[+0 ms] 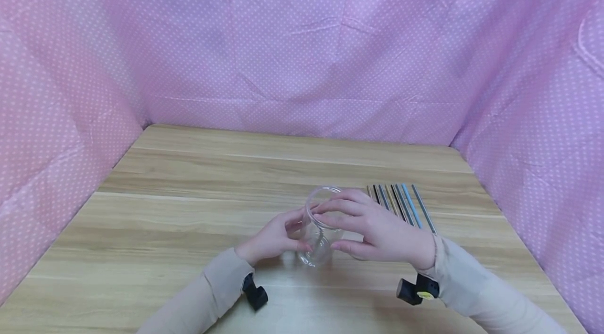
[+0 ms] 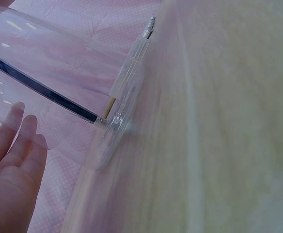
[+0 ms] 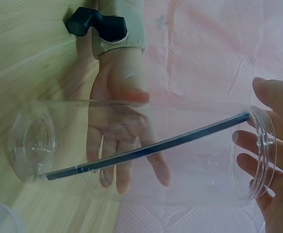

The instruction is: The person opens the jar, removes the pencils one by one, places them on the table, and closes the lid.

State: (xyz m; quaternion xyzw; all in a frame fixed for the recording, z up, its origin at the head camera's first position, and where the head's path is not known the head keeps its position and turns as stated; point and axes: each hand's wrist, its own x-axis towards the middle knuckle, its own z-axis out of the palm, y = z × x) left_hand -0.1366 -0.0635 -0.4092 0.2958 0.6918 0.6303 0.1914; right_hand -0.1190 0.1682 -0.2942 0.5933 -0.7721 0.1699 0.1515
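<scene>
A clear plastic jar [image 1: 313, 250] with a wide rim stands in front of me at the middle of the table. Inside it, a slim dark stick [image 3: 151, 149] leans from the base up to the rim, a pale band near its lower end. My left hand [image 1: 271, 237] grips the jar from the left, fingers spread behind its wall and thumb in front. From the right, my right hand [image 1: 377, 226] holds the top, fingers curved over the rim and thumb on the near side. In the right wrist view its fingertips [image 3: 243, 162] show through the clear wall.
Several slim sticks [image 1: 412, 208], in black, gold, grey and blue, lie side by side on the wooden table [image 1: 189, 182] beyond my right hand. A round translucent piece [image 3: 3, 218] lies near the jar's base. Pink dotted cloth [image 1: 292, 51] encloses the table's back and sides.
</scene>
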